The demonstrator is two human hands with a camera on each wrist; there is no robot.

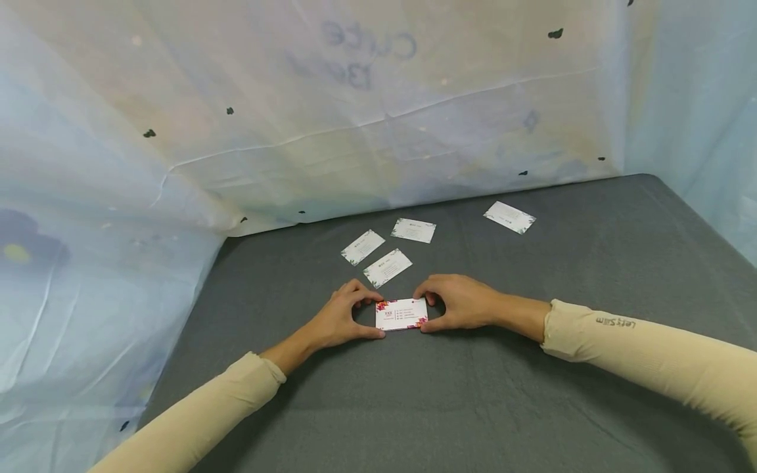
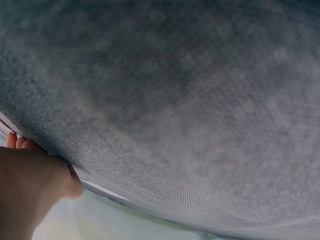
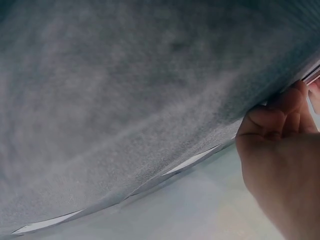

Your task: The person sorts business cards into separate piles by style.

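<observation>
card (image 1: 401,314) flat on grey table (image 1: 532,394) | left hand (image 1: 342,318), right hand (image 1: 460,303) pinch its short ends

Faint mirrored "Cute Bear" shows through the backdrop sheet (image 1: 355,59); the right sleeve (image 1: 615,322) bears upside-down "let'slim"-like lettering.

Card print (image 1: 401,314) too small to read

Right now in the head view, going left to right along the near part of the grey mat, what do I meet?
Left sleeve → left hand → card with the red floral corners, pinched at both ends → right hand → right sleeve.
</observation>
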